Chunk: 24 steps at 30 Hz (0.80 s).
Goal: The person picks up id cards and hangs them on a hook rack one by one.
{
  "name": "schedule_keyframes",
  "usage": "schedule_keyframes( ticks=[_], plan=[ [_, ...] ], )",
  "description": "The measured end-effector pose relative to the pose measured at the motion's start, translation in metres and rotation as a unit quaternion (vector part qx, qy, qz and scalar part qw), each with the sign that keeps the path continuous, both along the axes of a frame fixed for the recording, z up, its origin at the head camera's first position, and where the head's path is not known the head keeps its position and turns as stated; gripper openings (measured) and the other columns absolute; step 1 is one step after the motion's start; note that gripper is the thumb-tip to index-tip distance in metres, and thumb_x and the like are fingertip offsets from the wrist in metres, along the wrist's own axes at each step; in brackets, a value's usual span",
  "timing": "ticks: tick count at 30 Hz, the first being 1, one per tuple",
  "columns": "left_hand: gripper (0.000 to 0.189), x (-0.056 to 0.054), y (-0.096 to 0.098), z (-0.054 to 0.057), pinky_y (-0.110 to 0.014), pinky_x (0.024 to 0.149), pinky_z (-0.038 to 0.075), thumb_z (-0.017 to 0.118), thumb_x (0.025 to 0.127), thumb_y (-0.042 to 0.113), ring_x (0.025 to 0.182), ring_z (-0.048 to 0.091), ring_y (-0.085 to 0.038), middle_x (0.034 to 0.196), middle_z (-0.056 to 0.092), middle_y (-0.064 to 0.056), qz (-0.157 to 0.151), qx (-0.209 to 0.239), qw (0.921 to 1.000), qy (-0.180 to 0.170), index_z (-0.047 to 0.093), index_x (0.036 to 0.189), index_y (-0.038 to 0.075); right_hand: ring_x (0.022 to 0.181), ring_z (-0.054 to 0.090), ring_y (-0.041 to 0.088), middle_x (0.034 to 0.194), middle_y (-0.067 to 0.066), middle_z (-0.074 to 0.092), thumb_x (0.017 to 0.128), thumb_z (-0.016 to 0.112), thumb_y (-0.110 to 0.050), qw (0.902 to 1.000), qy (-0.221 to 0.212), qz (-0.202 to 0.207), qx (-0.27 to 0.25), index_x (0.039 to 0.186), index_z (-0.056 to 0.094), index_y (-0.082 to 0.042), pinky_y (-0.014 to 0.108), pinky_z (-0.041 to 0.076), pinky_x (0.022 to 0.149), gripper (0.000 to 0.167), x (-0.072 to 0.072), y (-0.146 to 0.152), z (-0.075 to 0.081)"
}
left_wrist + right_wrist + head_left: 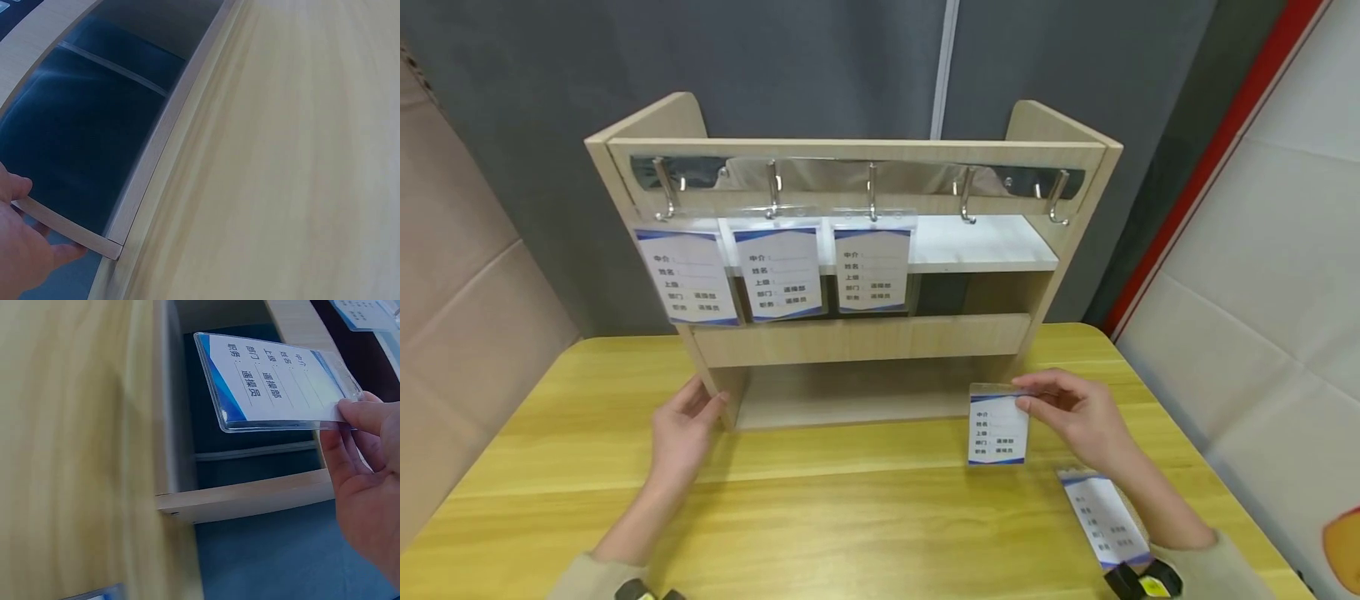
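In right grip (1078, 417), white badge (997, 433), blue-edged

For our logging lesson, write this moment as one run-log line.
left hand: grips rack side; right hand: pinches badge; three badges: on hooks; two hooks: bare; another badge: on table

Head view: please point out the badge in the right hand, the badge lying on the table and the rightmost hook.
Held badge (997, 432), head view: printed front.
Lying badge (1106, 520), head view: printed front.
Rightmost hook (1057, 196), head view: stem's middle.
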State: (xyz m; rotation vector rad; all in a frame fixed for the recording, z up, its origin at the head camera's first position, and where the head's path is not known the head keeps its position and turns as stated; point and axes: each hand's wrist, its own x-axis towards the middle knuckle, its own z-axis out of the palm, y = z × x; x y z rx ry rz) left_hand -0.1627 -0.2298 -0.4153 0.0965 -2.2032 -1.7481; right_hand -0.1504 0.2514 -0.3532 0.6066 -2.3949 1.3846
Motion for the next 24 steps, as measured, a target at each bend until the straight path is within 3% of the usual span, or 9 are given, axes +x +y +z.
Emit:
schedule_keyframes(
  ticks=[13, 20, 24],
  plan=[
    [0.053, 0.0, 0.0, 0.002, -0.014, 0.092, 0.051, 0.061, 0.102, 0.003, 0.132, 0.052, -0.04, 0.148, 0.051, -0.023, -0.003, -0.001, 1.0, 0.001, 0.045, 0.152, 0.002, 0.076, 0.059, 0.012, 0.1, -0.009, 0.072, 0.089, 0.072, 0.012, 0.9982, 0.056, -0.009, -0.019, 0.116, 0.072, 0.001, 0.016, 0.052, 0.058, 0.029, -0.009, -0.015, 0.032],
    [0.053, 0.0, -0.001, 0.001, -0.014, 0.093, 0.051, 0.061, 0.101, 0.001, 0.133, 0.052, -0.041, 0.148, 0.051, -0.023, -0.005, 0.0, 1.0, 0.002, 0.045, 0.151, 0.0, 0.078, 0.059, 0.014, 0.104, 0.0, 0.073, 0.087, 0.07, 0.017, 0.9957, 0.078, 0.014, -0.048, 0.119, 0.071, 0.003, 0.016, 0.054, 0.061, 0.035, -0.013, -0.024, 0.046],
    [0.053, 0.0, -0.001, 0.0, -0.014, 0.093, 0.051, 0.061, 0.101, 0.002, 0.133, 0.051, -0.041, 0.148, 0.05, -0.024, -0.006, 0.002, 1.0, -0.002, 0.045, 0.152, 0.0, 0.084, 0.062, 0.015, 0.108, 0.008, 0.073, 0.087, 0.068, 0.02, 0.9933, 0.097, 0.02, -0.06, 0.121, 0.07, 0.003, 0.014, 0.057, 0.069, 0.038, -0.015, -0.029, 0.054]
  ],
)
